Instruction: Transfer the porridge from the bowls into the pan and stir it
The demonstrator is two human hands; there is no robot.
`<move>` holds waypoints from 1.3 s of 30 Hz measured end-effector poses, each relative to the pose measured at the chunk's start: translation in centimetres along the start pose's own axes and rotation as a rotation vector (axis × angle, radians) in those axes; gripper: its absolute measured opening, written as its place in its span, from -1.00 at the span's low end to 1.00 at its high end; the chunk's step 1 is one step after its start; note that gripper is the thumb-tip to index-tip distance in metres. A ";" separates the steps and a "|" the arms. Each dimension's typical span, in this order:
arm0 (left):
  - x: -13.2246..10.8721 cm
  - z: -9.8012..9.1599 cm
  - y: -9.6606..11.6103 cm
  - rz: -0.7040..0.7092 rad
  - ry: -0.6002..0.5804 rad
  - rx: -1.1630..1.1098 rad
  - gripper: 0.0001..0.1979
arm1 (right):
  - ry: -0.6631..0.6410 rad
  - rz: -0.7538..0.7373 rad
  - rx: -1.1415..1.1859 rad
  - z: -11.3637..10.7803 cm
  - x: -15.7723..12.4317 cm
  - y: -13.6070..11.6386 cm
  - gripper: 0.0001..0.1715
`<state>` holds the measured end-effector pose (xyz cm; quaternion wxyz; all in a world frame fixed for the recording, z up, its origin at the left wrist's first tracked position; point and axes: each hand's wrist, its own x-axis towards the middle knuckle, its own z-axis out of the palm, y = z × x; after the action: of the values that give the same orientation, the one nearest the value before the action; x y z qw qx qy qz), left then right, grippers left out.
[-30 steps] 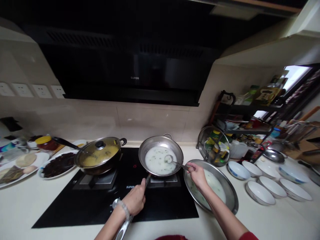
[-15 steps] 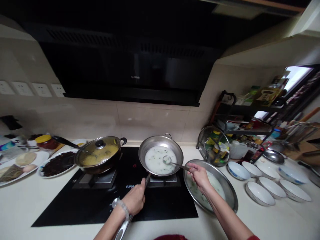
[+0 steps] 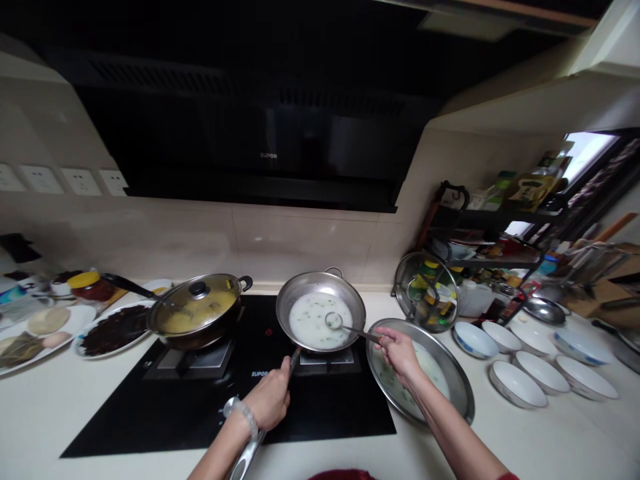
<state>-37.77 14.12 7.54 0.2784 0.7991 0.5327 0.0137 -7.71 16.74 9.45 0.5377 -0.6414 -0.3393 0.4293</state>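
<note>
A steel wok [image 3: 289, 310] stands on the right burner, holding white soup [image 3: 313, 320] with green bits. My left hand [image 3: 270, 398] is wrapped round the wok's long handle [image 3: 246, 456]. In my right hand [image 3: 397, 350] is a ladle [image 3: 354, 330]; its bowl sits at the surface of the soup, on the right side of the wok. Below my right hand and forearm, a wide steel basin [image 3: 463, 395] on the counter holds more of the white soup, partly hidden by the arm.
A lidded pan [image 3: 200, 313] of yellow food covers the left burner. Plates of food, including a dark dish [image 3: 117, 330], lie further left. Several bowls [image 3: 519, 385] stand on the right counter, before a rack [image 3: 493, 217]. A glass lid [image 3: 425, 293] leans behind the basin.
The view has shifted very slightly. Both hands, the wok and the ladle keep nearly the same places.
</note>
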 end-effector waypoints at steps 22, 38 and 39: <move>0.1 0.1 -0.1 0.008 -0.001 0.010 -0.26 | 0.160 0.024 0.178 -8.3 -3.2 -1.5 -0.46; -0.1 -0.3 0.3 -0.010 -0.023 0.021 -0.28 | 0.280 -0.520 -0.754 -15.6 -4.2 6.9 -0.63; -0.1 -0.3 0.3 -0.012 -0.024 0.019 -0.28 | 0.295 -0.524 -0.755 -15.6 -4.3 6.9 -0.63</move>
<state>-37.65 14.03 7.94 0.2773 0.7985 0.5343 -0.0028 4.71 5.37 4.31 0.3997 -0.7387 -0.5419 0.0306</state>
